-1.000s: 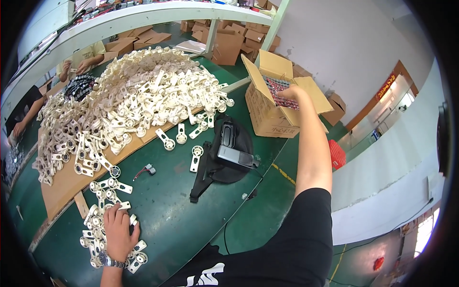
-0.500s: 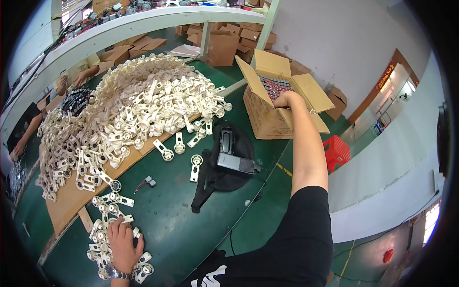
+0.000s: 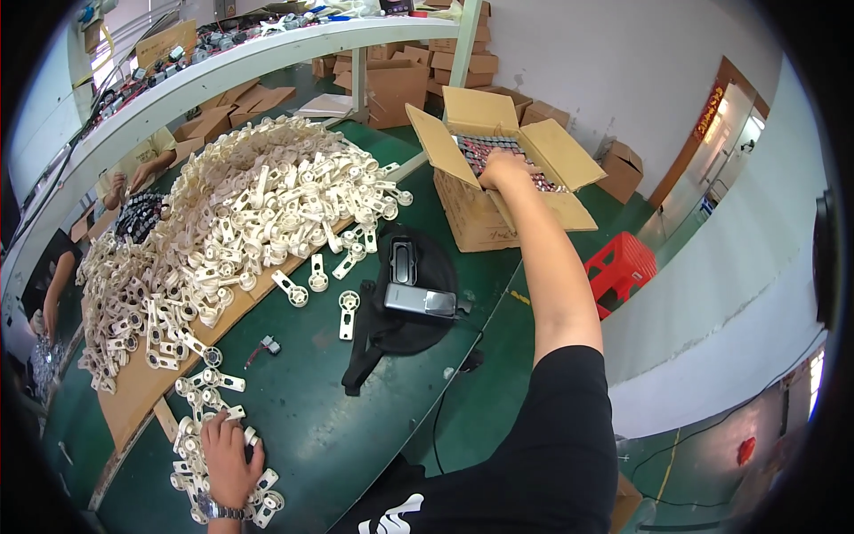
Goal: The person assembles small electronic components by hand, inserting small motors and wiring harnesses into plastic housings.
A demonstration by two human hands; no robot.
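Note:
My left hand point(image 3: 229, 458), a watch on its wrist, lies at the lower left over a small cluster of cream plastic parts point(image 3: 209, 378), each with a round hub and a flat arm. Its fingers and thumb are bent around one cream plastic part point(image 3: 252, 436), mostly covered by the hand. At the upper right my right hand point(image 3: 509, 169) reaches into an open cardboard box point(image 3: 476, 214). Rows of small motors with grey and red point(image 3: 485, 147) fill the box, and the hand is down at their top layer. The right fingertips are hidden, so any grip there cannot be seen.
A large heap of cream parts point(image 3: 276, 196) covers the table's far left on cardboard. A black bag point(image 3: 414, 329) with two devices, a loose motor with wires point(image 3: 263, 350) and single parts lie nearer. A red stool point(image 3: 620, 267) stands right. Other people's hands work at far left.
My right hand has shifted from the box's near side further in over the motors. The view has turned a little to the right. My left hand keeps its place on the cream parts.

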